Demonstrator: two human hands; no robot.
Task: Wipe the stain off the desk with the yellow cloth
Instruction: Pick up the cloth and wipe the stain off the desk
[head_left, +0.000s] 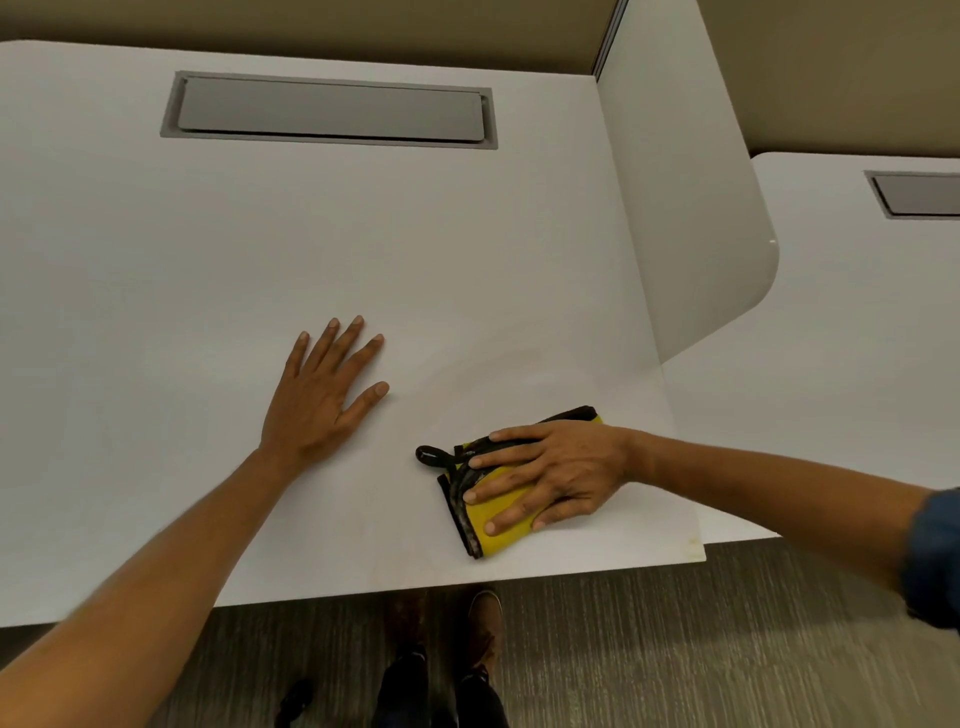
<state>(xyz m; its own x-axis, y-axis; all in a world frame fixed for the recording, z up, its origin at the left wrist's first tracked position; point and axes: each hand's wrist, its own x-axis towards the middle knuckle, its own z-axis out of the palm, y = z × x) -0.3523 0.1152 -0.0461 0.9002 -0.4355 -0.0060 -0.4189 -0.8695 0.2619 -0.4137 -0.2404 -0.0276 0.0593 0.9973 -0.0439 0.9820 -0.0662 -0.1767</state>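
Yellow cloth (506, 512), folded, with dark trim and a black loop, lies on the white table (208, 270) near its front edge. The right hand (550, 475) presses flat on the cloth, fingers spread. The left hand (324, 389) rests open, palm down, on the table just left of the cloth, not touching it.

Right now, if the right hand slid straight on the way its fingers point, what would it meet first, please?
The right hand points leftward across the desk. Past the yellow cloth under it, the way looks free; the left hand seems to lie farther back.
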